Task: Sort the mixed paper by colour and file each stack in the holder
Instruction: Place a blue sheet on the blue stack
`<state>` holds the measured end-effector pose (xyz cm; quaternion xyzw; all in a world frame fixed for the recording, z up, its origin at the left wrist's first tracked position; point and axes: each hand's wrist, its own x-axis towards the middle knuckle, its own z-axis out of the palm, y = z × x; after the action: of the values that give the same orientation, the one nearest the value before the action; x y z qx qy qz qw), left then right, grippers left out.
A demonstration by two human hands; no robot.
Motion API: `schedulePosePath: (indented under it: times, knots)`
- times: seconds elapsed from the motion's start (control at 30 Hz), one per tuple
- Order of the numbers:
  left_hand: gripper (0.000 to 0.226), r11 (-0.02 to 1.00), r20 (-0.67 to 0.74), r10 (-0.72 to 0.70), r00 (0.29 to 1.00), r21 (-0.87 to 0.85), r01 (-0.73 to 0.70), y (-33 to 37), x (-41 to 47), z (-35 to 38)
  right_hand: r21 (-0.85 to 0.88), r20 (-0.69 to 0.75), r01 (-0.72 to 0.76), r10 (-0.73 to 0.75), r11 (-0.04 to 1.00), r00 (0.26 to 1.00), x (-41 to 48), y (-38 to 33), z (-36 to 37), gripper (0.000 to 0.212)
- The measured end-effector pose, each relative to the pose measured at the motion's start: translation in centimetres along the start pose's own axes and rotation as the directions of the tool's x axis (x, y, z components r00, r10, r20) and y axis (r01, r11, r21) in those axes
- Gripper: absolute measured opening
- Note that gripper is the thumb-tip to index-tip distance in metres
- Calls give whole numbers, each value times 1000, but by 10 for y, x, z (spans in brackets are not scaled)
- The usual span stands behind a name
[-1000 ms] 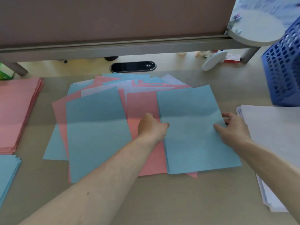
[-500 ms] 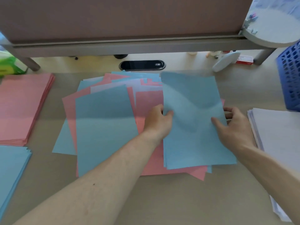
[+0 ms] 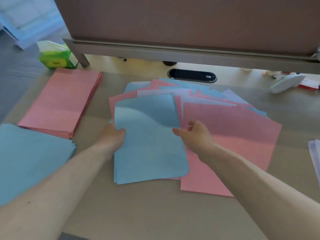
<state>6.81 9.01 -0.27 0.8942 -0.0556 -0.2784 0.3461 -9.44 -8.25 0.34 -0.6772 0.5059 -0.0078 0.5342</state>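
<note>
Both hands are on a small bunch of blue sheets (image 3: 149, 144) sitting dead centre on the desk (image 3: 155, 213). The left hand (image 3: 111, 137) is clamped on the bunch's left edge, thumb on top and fingers tucked under. The right hand (image 3: 194, 134) is at the right edge with fingers curled loosely; can't really tell if it's pinching the paper or just touching it. The far end of the blue sheets bows up a bit.

Underneath and fanning out toward 12 and 2 o'clock is the mixed pile (image 3: 216, 104), pink, blue and white all jumbled, with a big pink sheet (image 3: 239, 148) lying exposed at 3 o'clock of the blue bunch.

Sorted stuff: pink stack (image 3: 60, 103) at 10 o'clock, blue stack (image 3: 31, 158) at 9 o'clock just in front of it, their corners touching. A sliver of white stack (image 3: 315, 156) peeks in at the far 3 o'clock edge. Green tissue pack (image 3: 55, 57) sits way back at 11 o'clock, and a dark cable port (image 3: 192, 77) at 12. Holder isn't in shot.
</note>
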Motion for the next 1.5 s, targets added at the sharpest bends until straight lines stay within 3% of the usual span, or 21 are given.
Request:
schedulePosePath:
  times: [0.07, 0.13, 0.23, 0.4, 0.5, 0.6, 0.73, 0.87, 1.0, 1.13, 1.27, 1.43, 1.5]
  knots:
    - [4, 999, -7, -15, 1000, -40, 15, -5, 2, 2, 29, 5, -47, 47, 998, 999, 0, -1, 6, 57]
    - [8, 990, 4, -46, 999, -130, 46, -8, 7, 5, 51, -12, -69, 70, 996, 997, 0, -3, 9, 51]
    - [14, 974, 68, -103, 992, -198, 115, -8, 12, 6, 48, -23, -83, 84, 995, 996, -1, -8, 12, 27]
    - [11, 941, 122, -134, 983, -295, 165, -10, 19, 2, 56, -27, -80, 82, 995, 996, 4, -10, 19, 37]
    - [15, 954, 46, -70, 996, -290, 80, -13, 18, 4, 47, -25, -50, 51, 998, 998, 6, -9, 26, 32]
    - [31, 977, 62, -35, 997, -206, 47, -17, 15, 4, 43, 5, -43, 42, 998, 999, 8, -11, 35, 24]
    - [23, 983, 96, 31, 995, -186, -13, -19, 14, -3, -21, 40, 15, -14, 1000, 999, 8, -13, 48, 7]
    - [14, 945, -14, 252, 968, -212, -249, -14, 4, -21, 33, -1, 153, -153, 988, 988, 4, -20, 55, 29]
    - [15, 856, -228, 385, 894, -273, -439, 0, -5, -50, 190, -99, 306, -292, 933, 951, -5, -46, 58, 35]
    - [20, 804, -318, 386, 866, -345, -485, -1, -8, -62, 281, -126, 395, -374, 875, 919, -14, -60, 68, 25]
    - [19, 816, -327, 357, 875, -348, -462, -24, -13, -64, 305, -126, 423, -404, 853, 906, -25, -56, 82, 31]
    - [43, 797, -287, 368, 884, -391, -460, -56, -26, -66, 271, -116, 442, -427, 855, 897, -37, -49, 106, 34]
    - [41, 794, -305, 327, 894, -425, -435, -64, -25, -72, 235, -102, 466, -455, 853, 885, -39, -58, 117, 31]
